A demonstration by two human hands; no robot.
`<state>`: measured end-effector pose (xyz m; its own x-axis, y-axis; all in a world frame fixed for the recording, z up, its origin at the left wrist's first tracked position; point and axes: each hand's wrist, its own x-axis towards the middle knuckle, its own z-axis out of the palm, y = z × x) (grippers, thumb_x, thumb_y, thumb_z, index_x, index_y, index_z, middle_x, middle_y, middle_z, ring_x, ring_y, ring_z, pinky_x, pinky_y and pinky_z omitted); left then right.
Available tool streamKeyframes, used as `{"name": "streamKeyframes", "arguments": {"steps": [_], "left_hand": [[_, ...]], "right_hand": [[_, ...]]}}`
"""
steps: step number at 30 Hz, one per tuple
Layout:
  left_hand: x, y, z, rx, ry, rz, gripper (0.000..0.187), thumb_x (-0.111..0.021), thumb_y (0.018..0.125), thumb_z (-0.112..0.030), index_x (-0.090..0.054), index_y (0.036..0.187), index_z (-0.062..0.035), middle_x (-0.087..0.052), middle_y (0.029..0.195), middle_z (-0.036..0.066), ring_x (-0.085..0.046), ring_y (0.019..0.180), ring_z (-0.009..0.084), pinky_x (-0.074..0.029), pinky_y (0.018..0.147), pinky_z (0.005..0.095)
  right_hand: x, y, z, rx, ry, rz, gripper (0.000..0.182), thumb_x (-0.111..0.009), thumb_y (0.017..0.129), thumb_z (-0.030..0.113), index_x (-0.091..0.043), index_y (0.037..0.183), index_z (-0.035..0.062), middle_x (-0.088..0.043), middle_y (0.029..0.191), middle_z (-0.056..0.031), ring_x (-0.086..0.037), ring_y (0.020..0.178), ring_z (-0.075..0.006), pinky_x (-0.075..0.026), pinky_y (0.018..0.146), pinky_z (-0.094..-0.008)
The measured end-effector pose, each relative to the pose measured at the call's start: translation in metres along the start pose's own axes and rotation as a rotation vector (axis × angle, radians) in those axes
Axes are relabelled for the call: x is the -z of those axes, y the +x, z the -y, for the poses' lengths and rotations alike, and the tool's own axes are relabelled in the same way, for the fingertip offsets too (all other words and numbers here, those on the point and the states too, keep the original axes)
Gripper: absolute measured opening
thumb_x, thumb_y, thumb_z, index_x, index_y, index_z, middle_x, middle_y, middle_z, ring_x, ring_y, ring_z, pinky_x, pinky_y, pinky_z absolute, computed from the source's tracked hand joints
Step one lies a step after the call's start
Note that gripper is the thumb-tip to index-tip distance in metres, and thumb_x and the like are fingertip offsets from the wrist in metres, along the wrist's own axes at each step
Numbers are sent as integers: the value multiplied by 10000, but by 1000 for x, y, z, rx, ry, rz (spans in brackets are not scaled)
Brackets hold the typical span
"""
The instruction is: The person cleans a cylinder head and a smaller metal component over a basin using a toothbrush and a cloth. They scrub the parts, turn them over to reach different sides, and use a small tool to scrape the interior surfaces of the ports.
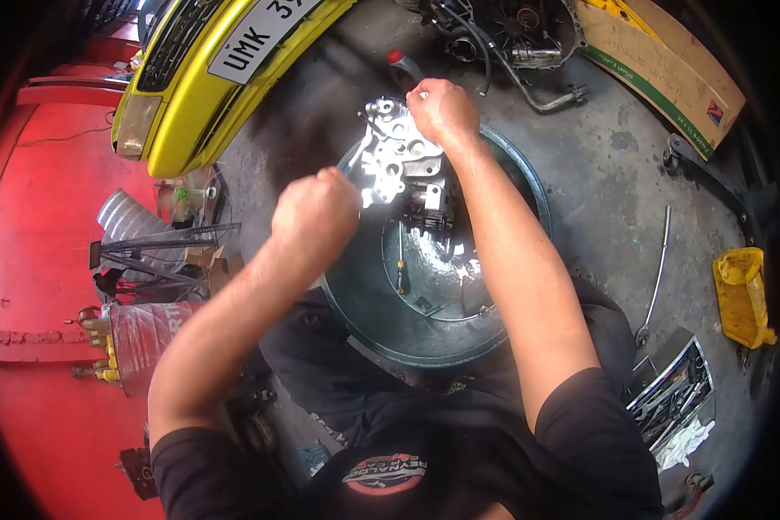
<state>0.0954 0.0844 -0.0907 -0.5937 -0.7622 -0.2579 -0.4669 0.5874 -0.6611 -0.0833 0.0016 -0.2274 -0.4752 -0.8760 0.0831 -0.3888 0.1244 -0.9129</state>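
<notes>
A shiny, pale metal casting (396, 156) with several round holes stands tilted at the far side of a dark round basin (355, 334). My right hand (446, 113) is closed at the casting's upper right edge, its fingertips partly hidden. My left hand (318, 211) is a fist just left of the casting, slightly blurred. A thin shiny rod runs near its knuckles; what the fist holds is hidden. Below the casting, a screwdriver (400, 269) with a yellow and black handle lies in the wet basin. Other small metal pieces lie there too.
A red-capped bottle (400, 65) stands behind the casting. A yellow car bumper (225, 108) is at upper left, engine parts (529, 35) at the top. To the right are a long ratchet (657, 269), a yellow container (741, 299) and a tool tray (676, 390).
</notes>
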Motion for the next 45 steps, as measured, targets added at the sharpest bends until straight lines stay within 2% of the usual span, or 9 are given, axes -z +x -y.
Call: {"name": "streamKeyframes", "arguments": {"steps": [5,10,15,29,30,34,37,42,45], "left_hand": [[0,33,11,-45,-94,52,183,-601,779,-37,-649,922,66,-672,813,178,-714,702,290,-593,608,368],[-23,-8,-7,74,-44,-159,72,-575,815,-65,-571,829,5,-639,746,130,-703,640,263,-587,575,358],[-35,-15,-20,142,-205,-269,174,-577,813,-62,-536,954,32,-631,777,145,-700,659,261,-584,529,371],[-27,-27,-58,184,-161,-250,133,-580,823,-68,-548,885,45,-619,739,151,-690,610,238,-586,513,354],[-20,-35,-63,197,-314,-21,352,-539,838,-36,-518,1165,92,-632,920,202,-691,772,312,-585,612,410],[-49,-35,-57,286,-408,-203,178,-544,845,-67,-536,978,51,-627,844,168,-692,745,319,-588,595,430],[-52,-32,-64,334,-439,-177,155,-539,846,-64,-532,960,41,-628,840,170,-691,747,316,-587,605,428],[-49,-42,-75,354,-498,-286,131,-565,837,-78,-536,929,11,-626,810,138,-692,736,275,-588,584,392],[-30,-64,-95,335,-584,-150,448,-557,815,-39,-506,1236,104,-619,909,172,-666,804,287,-569,651,395]], "right_hand": [[5,-5,6,-28,-13,20,252,-578,877,281,-744,982,124,-722,1021,-124,-677,996,-301,-503,910,-403],[7,-5,7,-53,30,11,251,-584,876,284,-743,980,121,-722,1016,-130,-679,984,-309,-508,907,-398],[5,-4,7,-39,33,4,253,-593,871,295,-741,985,125,-719,1020,-136,-676,992,-316,-513,897,-401],[0,1,-2,2,-17,-44,276,-638,834,363,-747,980,156,-727,970,-139,-684,954,-321,-521,842,-409],[2,1,-2,7,-31,-19,281,-639,839,374,-746,978,155,-726,980,-139,-683,951,-324,-521,840,-410],[0,-4,7,301,-101,-328,293,-633,872,411,-745,975,161,-713,955,-89,-678,899,-313,-520,796,-405],[13,-16,43,605,4,-160,330,-637,882,459,-741,976,160,-695,964,-55,-669,878,-286,-516,774,-388],[-4,-18,55,724,-266,86,336,-577,930,466,-719,1043,182,-699,1003,-36,-668,936,-277,-521,804,-388],[-9,-13,46,722,-319,92,310,-526,966,411,-694,1106,191,-702,1083,-39,-665,995,-294,-528,832,-410]]}}
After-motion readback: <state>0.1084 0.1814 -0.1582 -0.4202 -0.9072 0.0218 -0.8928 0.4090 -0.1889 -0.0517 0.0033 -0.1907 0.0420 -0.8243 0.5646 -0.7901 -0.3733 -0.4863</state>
